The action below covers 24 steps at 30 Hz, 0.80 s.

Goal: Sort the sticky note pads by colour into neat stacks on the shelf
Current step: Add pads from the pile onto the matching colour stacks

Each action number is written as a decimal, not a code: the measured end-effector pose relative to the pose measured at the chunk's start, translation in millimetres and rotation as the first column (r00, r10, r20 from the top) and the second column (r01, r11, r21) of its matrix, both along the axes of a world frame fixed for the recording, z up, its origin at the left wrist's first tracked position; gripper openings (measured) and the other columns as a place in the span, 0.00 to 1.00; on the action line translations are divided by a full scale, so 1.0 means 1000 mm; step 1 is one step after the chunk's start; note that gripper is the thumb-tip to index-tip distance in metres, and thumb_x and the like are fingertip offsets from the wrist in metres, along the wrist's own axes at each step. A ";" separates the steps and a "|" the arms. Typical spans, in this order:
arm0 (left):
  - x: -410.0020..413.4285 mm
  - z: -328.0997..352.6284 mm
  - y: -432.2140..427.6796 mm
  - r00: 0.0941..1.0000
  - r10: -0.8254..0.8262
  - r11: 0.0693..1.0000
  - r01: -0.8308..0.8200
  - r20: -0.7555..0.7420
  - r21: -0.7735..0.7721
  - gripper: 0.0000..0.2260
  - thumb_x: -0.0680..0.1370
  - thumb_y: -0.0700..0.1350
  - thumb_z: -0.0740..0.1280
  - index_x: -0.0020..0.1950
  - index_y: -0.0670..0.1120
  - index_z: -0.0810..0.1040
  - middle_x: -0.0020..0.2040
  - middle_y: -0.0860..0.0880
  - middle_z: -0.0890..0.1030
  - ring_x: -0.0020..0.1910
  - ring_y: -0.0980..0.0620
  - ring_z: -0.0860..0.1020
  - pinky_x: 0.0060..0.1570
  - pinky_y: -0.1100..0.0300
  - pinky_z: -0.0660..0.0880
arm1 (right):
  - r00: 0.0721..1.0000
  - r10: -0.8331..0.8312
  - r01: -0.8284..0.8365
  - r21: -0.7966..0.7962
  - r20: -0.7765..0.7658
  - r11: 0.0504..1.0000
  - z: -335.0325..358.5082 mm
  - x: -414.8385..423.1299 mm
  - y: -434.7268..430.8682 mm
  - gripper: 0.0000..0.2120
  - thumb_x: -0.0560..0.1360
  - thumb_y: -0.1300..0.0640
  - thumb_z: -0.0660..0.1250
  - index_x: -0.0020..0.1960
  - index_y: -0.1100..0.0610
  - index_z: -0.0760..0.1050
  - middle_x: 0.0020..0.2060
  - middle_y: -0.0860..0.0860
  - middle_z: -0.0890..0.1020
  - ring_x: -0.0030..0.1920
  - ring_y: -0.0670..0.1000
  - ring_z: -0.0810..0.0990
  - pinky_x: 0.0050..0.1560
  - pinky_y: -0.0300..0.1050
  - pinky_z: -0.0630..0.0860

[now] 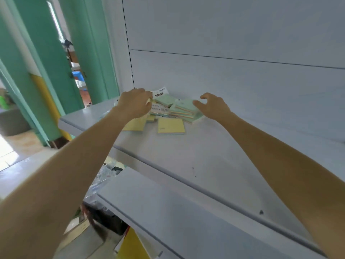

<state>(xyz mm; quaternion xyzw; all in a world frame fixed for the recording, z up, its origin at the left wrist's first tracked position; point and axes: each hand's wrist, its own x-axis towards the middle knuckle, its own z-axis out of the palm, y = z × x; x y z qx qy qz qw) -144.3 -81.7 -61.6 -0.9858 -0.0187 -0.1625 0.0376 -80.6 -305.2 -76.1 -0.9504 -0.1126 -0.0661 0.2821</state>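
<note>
reaching left hand (135, 102), right hand (212, 105), two yellow pads (170, 125), shelf (214, 156)

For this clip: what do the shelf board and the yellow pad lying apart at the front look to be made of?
Shelf board: probably painted sheet metal, pale grey with a soft sheen, thin with a rolled front lip. Yellow pad: matte paper sheets in a block, layered edge showing along its front; any wrapper is too blurred to tell.

Frame centre: loose pile of sticky note pads (169, 111) on the white shelf (214, 157), green ones at right, yellow pad (170, 125) lowest. Left hand (134, 103) curled over pile's left side; grip unclear. Right hand (212, 105) spread, fingertips at the green pads' (184, 107) right edge.
</note>
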 end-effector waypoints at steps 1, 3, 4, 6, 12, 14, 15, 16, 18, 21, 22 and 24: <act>0.006 0.000 0.008 1.000 0.011 1.000 -0.011 -0.005 -0.015 0.17 0.80 0.47 0.56 0.68 0.47 0.70 0.65 0.44 0.74 0.64 0.42 0.71 0.58 0.47 0.71 | 0.999 -0.027 0.027 -0.021 -0.026 0.999 0.000 0.006 0.006 0.28 0.74 0.40 0.58 0.68 0.55 0.66 0.65 0.56 0.73 0.65 0.57 0.71 0.62 0.49 0.68; 0.019 -0.001 0.022 0.999 0.018 0.997 -0.020 -0.026 -0.068 0.17 0.79 0.48 0.57 0.68 0.47 0.69 0.65 0.44 0.74 0.65 0.43 0.72 0.59 0.47 0.71 | 0.995 -0.079 0.075 -0.056 -0.067 0.996 -0.002 0.014 0.015 0.31 0.73 0.38 0.59 0.68 0.57 0.65 0.64 0.57 0.73 0.65 0.58 0.72 0.60 0.49 0.69; 0.025 -0.002 0.029 0.999 0.021 0.994 -0.025 -0.040 -0.103 0.17 0.79 0.48 0.57 0.68 0.47 0.69 0.65 0.44 0.75 0.64 0.43 0.72 0.59 0.47 0.71 | 0.993 -0.088 0.083 -0.057 -0.073 0.995 -0.004 0.018 0.018 0.31 0.73 0.39 0.60 0.67 0.58 0.65 0.64 0.58 0.74 0.64 0.58 0.72 0.59 0.49 0.69; 0.038 -0.006 0.041 0.997 0.029 0.985 -0.041 -0.075 -0.170 0.18 0.79 0.49 0.58 0.68 0.47 0.69 0.65 0.44 0.75 0.63 0.43 0.73 0.59 0.48 0.71 | 0.994 -0.074 0.072 -0.016 -0.083 0.997 -0.007 0.027 0.023 0.29 0.73 0.42 0.63 0.65 0.61 0.66 0.63 0.58 0.74 0.63 0.58 0.73 0.58 0.48 0.70; 0.072 -0.011 0.057 0.980 -0.123 0.939 0.064 -0.158 -0.337 0.23 0.74 0.58 0.64 0.66 0.50 0.71 0.65 0.48 0.76 0.62 0.46 0.74 0.61 0.52 0.70 | 0.984 -0.062 0.097 0.214 -0.164 0.972 -0.009 0.039 0.025 0.29 0.72 0.51 0.69 0.68 0.59 0.65 0.65 0.59 0.71 0.57 0.56 0.74 0.34 0.41 0.71; 0.077 -0.008 0.054 0.936 -0.239 0.915 0.129 -0.258 -0.382 0.27 0.70 0.62 0.67 0.66 0.53 0.71 0.67 0.51 0.73 0.65 0.49 0.71 0.61 0.55 0.67 | 0.982 -0.059 0.102 0.248 -0.177 0.963 -0.009 0.040 0.026 0.28 0.72 0.54 0.69 0.68 0.59 0.65 0.65 0.59 0.71 0.52 0.54 0.73 0.32 0.39 0.69; 0.079 -0.008 0.053 0.905 -0.289 0.906 0.153 -0.313 -0.395 0.28 0.69 0.62 0.68 0.66 0.55 0.71 0.68 0.52 0.72 0.67 0.50 0.69 0.61 0.58 0.65 | 0.981 -0.056 0.104 0.264 -0.186 0.959 -0.009 0.041 0.026 0.28 0.72 0.55 0.69 0.68 0.59 0.66 0.64 0.60 0.71 0.51 0.53 0.72 0.32 0.38 0.69; 0.081 -0.008 0.051 0.872 -0.332 0.900 0.178 -0.361 -0.398 0.27 0.69 0.62 0.69 0.66 0.55 0.71 0.69 0.53 0.70 0.69 0.50 0.67 0.61 0.59 0.63 | 0.980 -0.054 0.107 0.276 -0.193 0.955 -0.009 0.040 0.027 0.27 0.72 0.55 0.69 0.68 0.59 0.66 0.64 0.60 0.72 0.50 0.53 0.72 0.32 0.38 0.69; 0.081 -0.007 0.046 0.821 -0.372 0.908 0.225 -0.434 -0.354 0.28 0.69 0.61 0.70 0.66 0.56 0.71 0.71 0.54 0.67 0.71 0.51 0.64 0.65 0.58 0.61 | 0.977 -0.059 0.119 0.299 -0.202 0.947 -0.008 0.038 0.029 0.26 0.72 0.56 0.69 0.68 0.59 0.67 0.63 0.60 0.73 0.49 0.52 0.72 0.32 0.37 0.69; 0.082 -0.005 0.045 0.802 -0.373 0.923 0.268 -0.467 -0.277 0.28 0.69 0.60 0.70 0.67 0.55 0.69 0.73 0.54 0.64 0.72 0.52 0.63 0.69 0.56 0.60 | 0.975 -0.077 0.143 0.322 -0.211 0.936 -0.008 0.034 0.031 0.24 0.72 0.57 0.69 0.66 0.58 0.68 0.57 0.58 0.74 0.45 0.52 0.74 0.29 0.36 0.70; 0.084 -0.005 0.047 0.796 -0.380 0.921 0.278 -0.471 -0.273 0.28 0.69 0.60 0.70 0.67 0.56 0.69 0.73 0.54 0.65 0.72 0.52 0.63 0.70 0.55 0.60 | 0.975 -0.077 0.143 0.331 -0.207 0.933 -0.009 0.033 0.031 0.23 0.73 0.57 0.69 0.66 0.59 0.69 0.54 0.57 0.73 0.42 0.51 0.75 0.27 0.34 0.71; 0.089 -0.004 0.049 0.778 -0.399 0.915 0.303 -0.485 -0.267 0.25 0.70 0.58 0.70 0.65 0.56 0.71 0.71 0.52 0.68 0.70 0.51 0.66 0.69 0.55 0.63 | 0.980 -0.074 0.135 0.347 -0.184 0.928 -0.012 0.030 0.031 0.22 0.73 0.57 0.68 0.65 0.60 0.69 0.50 0.55 0.73 0.36 0.49 0.74 0.26 0.31 0.72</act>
